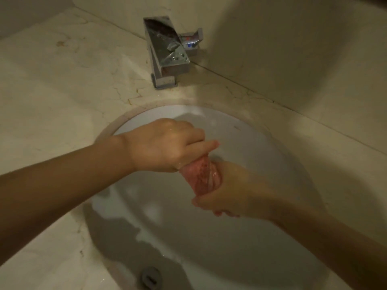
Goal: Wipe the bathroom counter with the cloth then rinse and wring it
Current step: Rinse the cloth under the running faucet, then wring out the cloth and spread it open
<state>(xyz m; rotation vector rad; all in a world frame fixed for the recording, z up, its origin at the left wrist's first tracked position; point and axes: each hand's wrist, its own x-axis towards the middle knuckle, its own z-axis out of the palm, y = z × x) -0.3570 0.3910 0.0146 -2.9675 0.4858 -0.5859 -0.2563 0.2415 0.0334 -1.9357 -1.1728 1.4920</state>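
Both your hands are wrapped round the cloth [201, 176], which is bunched into a thick pink roll above the sink [261, 147]. Your left hand [165, 145] comes in from the left, knuckles up, fingers curled over the upper end of the roll, with one finger pointing out to the right. Your right hand [232, 193] comes in from the lower right and grips the lower end, fingers folded underneath. It is blurred, so you cannot make out each finger. Only a short stretch of cloth shows between the two hands, creased along its length and shining wet. You hold it roughly over the middle of the white basin. The drain [150, 277] sits at the bottom edge of the view, below your left forearm. The sink is set into a pale marbled surface [52, 91] with thin dark veins. A square chrome tap [167, 51] stands on that surface behind the sink, spout aimed at the basin, drops on its top, with a side lever [191, 41] carrying red and blue marks. A plain wall [293, 49] rises just behind the tap.
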